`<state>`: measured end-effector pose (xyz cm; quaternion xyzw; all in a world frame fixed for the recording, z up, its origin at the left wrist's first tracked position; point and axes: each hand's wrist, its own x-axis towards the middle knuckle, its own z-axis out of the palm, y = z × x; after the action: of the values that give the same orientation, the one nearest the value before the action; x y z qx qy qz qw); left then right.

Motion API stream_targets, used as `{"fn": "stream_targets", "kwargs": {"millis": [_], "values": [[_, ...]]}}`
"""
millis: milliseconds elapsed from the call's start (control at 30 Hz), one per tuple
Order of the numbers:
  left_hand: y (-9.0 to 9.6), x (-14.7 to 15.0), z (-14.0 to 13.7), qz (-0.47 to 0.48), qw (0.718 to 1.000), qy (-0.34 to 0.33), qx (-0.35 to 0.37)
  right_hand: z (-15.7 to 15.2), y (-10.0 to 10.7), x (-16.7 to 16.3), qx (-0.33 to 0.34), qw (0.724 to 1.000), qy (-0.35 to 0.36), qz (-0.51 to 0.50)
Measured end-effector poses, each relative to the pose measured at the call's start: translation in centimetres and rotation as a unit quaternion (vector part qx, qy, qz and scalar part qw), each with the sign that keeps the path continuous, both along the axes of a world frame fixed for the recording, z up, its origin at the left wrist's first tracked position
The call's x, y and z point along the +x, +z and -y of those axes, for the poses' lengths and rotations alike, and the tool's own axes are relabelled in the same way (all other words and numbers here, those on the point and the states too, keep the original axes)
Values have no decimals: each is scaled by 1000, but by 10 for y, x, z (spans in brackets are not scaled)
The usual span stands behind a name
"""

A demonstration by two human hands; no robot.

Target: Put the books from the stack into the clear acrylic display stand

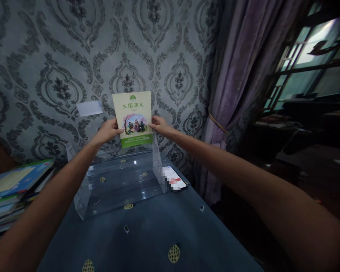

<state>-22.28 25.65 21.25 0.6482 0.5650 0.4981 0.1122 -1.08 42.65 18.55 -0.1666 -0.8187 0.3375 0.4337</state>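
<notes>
I hold a thin book [132, 113] with a pale green cover and a picture of figures under a tree upright in front of the patterned wall. My left hand [109, 130] grips its left edge and my right hand [158, 124] grips its right edge. The book's lower edge is at the top back tier of a clear acrylic stepped rack [119, 185] that stands on the dark blue tablecloth [147, 234]. The rack's tiers look bare.
A stack of books [14, 192] lies at the table's left edge. A phone [174, 178] lies to the right of the rack. A white card [89, 108] is stuck on the wall. A purple curtain [232, 94] and a window are on the right.
</notes>
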Motion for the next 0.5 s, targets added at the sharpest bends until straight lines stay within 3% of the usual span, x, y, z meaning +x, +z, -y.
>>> {"fn": "stream_targets", "kwargs": {"millis": [267,500], "values": [[5,8,9,14,999,-29,-27,2,-1,2,-31,999,19,-12],[5,8,14,-63,997,28,17,8,1,5,-39,999,17,-19]]}}
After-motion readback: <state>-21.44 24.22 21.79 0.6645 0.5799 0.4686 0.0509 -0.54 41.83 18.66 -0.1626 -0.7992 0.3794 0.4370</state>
